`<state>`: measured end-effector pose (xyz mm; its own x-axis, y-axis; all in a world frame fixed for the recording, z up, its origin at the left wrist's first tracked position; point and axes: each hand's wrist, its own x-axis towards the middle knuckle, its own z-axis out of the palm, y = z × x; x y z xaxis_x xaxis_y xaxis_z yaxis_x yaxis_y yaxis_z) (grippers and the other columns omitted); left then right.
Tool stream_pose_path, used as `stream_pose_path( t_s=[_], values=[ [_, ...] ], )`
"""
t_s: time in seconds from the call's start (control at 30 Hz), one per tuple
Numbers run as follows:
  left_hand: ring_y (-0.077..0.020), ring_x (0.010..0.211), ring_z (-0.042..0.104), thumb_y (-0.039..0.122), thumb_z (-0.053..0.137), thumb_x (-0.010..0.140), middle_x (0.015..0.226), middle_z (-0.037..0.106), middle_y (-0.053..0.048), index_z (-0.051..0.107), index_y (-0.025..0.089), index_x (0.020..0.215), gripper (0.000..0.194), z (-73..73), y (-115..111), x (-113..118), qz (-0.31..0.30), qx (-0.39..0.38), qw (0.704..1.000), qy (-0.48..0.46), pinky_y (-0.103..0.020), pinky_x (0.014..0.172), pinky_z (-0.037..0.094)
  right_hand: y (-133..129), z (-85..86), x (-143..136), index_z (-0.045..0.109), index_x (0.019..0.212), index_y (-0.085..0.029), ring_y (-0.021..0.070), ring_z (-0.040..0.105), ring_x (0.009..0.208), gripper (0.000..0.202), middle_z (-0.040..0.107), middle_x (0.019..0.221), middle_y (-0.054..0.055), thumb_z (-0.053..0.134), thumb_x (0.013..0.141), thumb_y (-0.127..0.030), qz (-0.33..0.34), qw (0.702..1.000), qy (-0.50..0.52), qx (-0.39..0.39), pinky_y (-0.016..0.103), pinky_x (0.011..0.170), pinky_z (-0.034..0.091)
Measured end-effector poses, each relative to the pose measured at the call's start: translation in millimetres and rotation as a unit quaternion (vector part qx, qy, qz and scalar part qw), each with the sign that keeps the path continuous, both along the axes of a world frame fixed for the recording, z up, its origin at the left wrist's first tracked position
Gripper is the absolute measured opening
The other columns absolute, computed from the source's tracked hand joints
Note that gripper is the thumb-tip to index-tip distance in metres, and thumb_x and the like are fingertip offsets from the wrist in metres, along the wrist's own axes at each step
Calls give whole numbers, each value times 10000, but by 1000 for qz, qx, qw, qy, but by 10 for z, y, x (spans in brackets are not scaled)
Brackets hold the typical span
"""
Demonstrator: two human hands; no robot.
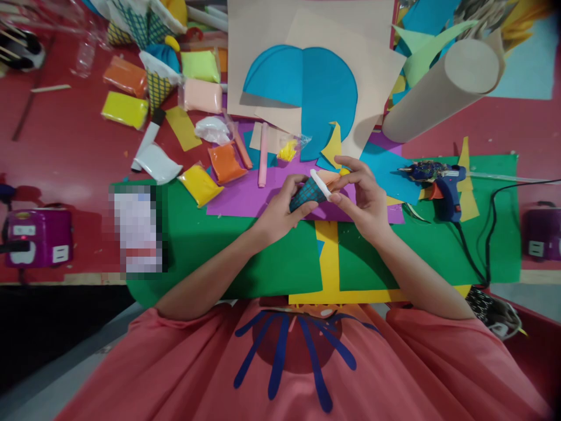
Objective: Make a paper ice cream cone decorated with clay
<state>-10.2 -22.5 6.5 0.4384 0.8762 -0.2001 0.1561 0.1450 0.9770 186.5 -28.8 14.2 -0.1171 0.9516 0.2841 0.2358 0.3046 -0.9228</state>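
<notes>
A small blue paper cone with a dark grid pattern and a white rim lies tilted in my left hand, whose fingers and thumb wrap round it. At the cone's open end, my right hand pinches the white rim with thumb and fingers. Inside the rim shows a peach-coloured piece, and a small yellow piece sits beside the right fingertips. Both hands are above purple and green sheets.
On the right lies a blue glue gun with its black cable, below a large paper roll. Packets of coloured clay and a marker are at left. Blue cut shapes lie ahead on a beige sheet.
</notes>
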Motion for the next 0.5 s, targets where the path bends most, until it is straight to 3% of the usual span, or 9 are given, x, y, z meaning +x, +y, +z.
stream_pose_path(
  t_s=[0.1,0.27,0.5],
  values=[
    [-27,457,496,635,603,825,889,583,23,382,245,1172,566,-9,3,-11,-6,22,1000,19,-153,394,397,2,-19,3,657,928,-282,267,543,1296,143,623,1315,28,697,860,-402,7,1000,1,4,499,1081,459],
    [-103,730,659,632,581,838,1039,652,-43,408,233,1182,555,-17,22,-27,-8,82,996,47,-198,608,512,24,-4,28,667,998,-299,270,525,1322,164,612,1334,23,679,874,-406,33,999,-18,6,500,1098,448],
    [-142,868,683,594,594,844,1073,657,-52,436,225,1158,510,14,59,-48,-29,98,994,39,-236,707,551,11,48,43,623,987,-307,243,493,1361,147,566,1389,-1,698,864,-337,48,999,-5,19,464,1130,426]
  ],
)
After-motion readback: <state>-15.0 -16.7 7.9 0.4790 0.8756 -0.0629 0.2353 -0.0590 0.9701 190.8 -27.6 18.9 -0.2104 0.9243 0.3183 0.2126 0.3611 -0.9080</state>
